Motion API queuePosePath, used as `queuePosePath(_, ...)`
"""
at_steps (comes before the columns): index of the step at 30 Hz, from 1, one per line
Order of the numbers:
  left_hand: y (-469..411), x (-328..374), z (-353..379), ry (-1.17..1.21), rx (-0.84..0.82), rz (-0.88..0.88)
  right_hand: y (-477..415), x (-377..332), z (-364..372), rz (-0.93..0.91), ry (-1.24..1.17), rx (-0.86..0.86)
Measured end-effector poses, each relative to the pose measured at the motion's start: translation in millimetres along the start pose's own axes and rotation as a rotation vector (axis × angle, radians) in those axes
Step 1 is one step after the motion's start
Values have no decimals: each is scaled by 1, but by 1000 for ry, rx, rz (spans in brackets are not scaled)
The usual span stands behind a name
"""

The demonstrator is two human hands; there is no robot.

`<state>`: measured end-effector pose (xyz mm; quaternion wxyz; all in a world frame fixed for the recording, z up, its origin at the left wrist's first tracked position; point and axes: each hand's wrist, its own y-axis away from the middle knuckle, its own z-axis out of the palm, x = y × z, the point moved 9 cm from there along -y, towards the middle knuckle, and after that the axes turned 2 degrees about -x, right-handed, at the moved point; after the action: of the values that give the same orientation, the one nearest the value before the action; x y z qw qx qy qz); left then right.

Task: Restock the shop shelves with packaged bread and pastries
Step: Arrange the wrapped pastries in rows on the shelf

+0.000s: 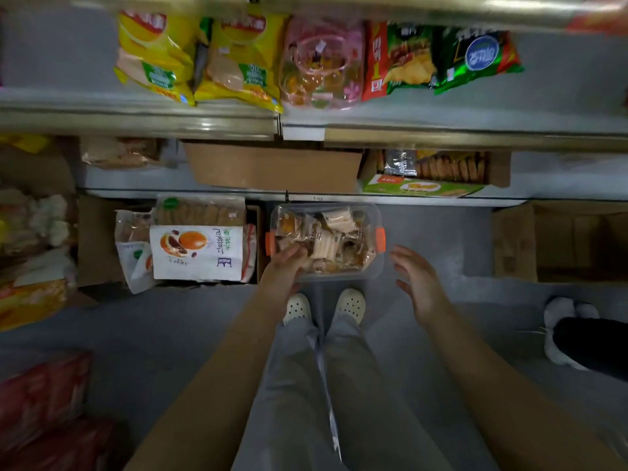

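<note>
a shop aisle: shelves (204,125) stocked with snack bags (238,59) and cartons (272,171).

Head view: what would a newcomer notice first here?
A clear tub with orange clips, packed with wrapped pastries, sits on the floor, centre. The left hand touches its near left corner; the right hand hangs open to its right, apart. Yellow chip bags glare from the upper shelf, left.

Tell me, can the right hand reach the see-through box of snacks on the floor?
Probably yes. The right hand hangs open just beside the right end of the see-through box, below its orange clip, and nothing sits between them. The left hand is at the other end only.
</note>
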<state>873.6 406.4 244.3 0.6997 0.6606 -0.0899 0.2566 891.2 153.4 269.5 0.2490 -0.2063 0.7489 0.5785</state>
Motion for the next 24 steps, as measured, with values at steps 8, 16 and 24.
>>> queuePosePath(8,-86,-37,-15,-146,46,4,-79,31,19,16,51,-15)
queuePosePath(16,-161,-87,-16,-162,26,-46,-166,84,24,-12,255,-20)
queuePosePath(24,-244,-135,-15,-172,75,-132,-243,153,27,16,584,-46)
